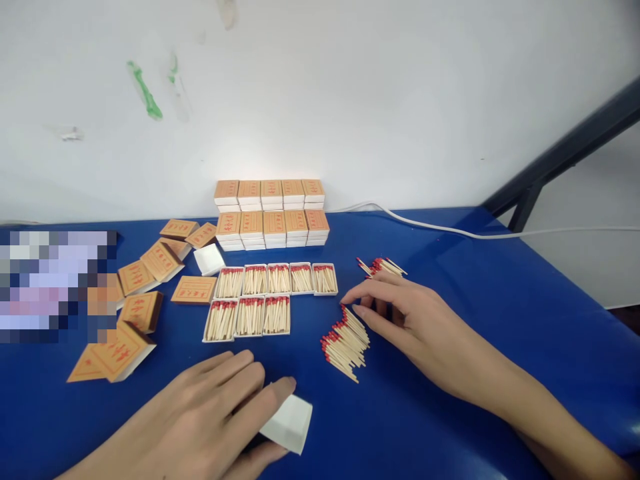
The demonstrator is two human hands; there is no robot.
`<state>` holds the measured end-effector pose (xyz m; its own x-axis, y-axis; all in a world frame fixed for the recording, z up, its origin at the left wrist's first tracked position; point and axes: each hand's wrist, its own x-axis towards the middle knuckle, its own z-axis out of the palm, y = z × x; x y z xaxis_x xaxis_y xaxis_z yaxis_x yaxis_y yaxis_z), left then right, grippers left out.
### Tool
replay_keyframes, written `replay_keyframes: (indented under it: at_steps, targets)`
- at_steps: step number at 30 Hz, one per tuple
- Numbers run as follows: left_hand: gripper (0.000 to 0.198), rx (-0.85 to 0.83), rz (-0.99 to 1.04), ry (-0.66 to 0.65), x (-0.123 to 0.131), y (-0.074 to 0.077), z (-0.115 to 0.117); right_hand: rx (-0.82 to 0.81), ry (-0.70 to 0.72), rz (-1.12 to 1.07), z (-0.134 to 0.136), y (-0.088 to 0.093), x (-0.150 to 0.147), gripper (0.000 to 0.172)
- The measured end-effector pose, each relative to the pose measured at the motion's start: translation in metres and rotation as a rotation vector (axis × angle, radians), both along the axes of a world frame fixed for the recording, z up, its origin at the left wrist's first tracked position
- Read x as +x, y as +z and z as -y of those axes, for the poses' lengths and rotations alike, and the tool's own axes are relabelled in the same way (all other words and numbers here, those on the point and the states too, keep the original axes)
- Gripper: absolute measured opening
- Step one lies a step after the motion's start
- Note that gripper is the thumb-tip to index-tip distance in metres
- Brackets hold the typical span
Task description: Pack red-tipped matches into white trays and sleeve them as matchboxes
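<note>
My left hand (215,413) is closed around an empty white matchbox tray (291,423), its fingers over the near side and the thumb below. At the right, my right hand (420,320) hovers at the upper end of a slanted pile of red-tipped matches (345,343). Its index finger and thumb are slightly apart, with their tips at the match heads; the other fingers are curled and partly hidden. A smaller heap of matches (383,267) lies just behind that hand. Between the hands and the wall, several open trays filled with matches (251,317) stand in two rows.
Closed matchboxes (273,227) are stacked in rows against the white wall. Several orange matchbox sleeves (163,261) lie scattered at left, near another white tray (209,259). A blurred-out flat object (50,287) is at far left. A white cable (440,229) crosses the blue table's back.
</note>
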<state>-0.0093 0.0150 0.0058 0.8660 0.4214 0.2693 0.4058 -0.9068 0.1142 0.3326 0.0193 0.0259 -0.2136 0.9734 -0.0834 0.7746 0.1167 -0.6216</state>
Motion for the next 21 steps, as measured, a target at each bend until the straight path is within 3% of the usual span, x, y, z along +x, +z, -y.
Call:
replay_keyframes:
  at_steps: [10, 16, 21]
  targets:
    - [0.045, 0.018, -0.013, 0.013, -0.003, -0.001, 0.001, 0.06, 0.012, 0.0, 0.0, 0.003, 0.009, 0.029]
    - [0.046, 0.045, 0.007, 0.012, 0.003, 0.002, 0.002, 0.284, -0.238, 0.003, -0.006, -0.004, 0.022, 0.019]
    - [0.05, 0.023, 0.034, 0.077, -0.001, 0.0, 0.006, 0.312, -0.249, 0.111, -0.011, -0.013, 0.023, 0.017]
